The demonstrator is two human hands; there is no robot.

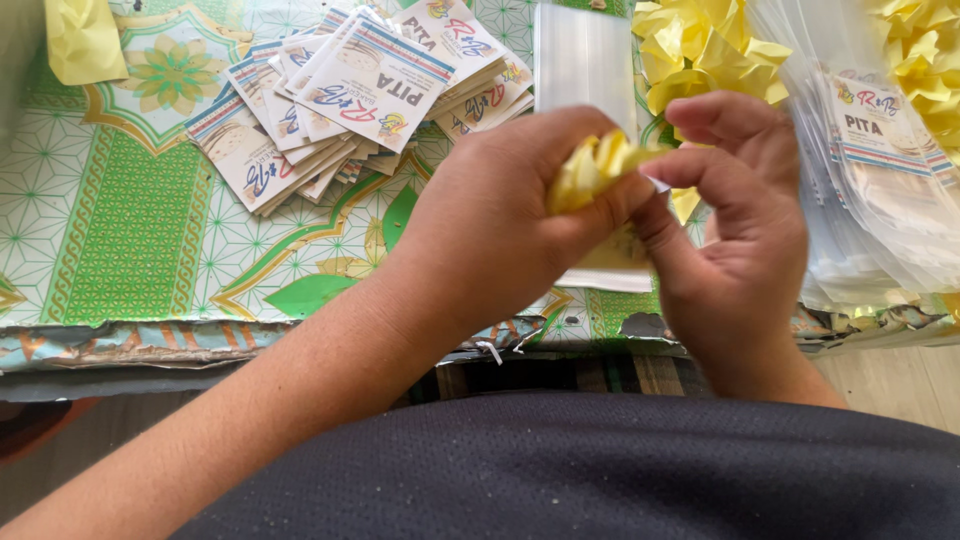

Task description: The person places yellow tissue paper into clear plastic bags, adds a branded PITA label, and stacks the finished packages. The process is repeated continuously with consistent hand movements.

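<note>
Fingers (600,190) of the left hand (490,230) are pressed together around a crumpled yellow paper strip (592,168), which sits pinched between thumb and forefinger, above the near edge of the bench (120,250). The right hand (735,230) meets it from the other side: its thumb and forefinger nip the strip's white end, while the other fingers curl loosely, spread apart from the pinch.

From the head view, both hands hang over the near edge of the bench, where the patterned green and white cover is torn and frayed. Open room lies to the left, on the bare cover between that edge and a loose pile of square printed labels (350,90) farther back. Just behind the hands lies a flat stack of clear plastic sleeves (585,60), smooth and glossy. More yellow strips (700,45) are heaped at the far right, soft and crinkled, and a fanned pile of clear bags with labels inside (880,170) crowds the right edge, close to the right hand. A dark, finely textured garment (620,470) fills the bottom of the view.
</note>
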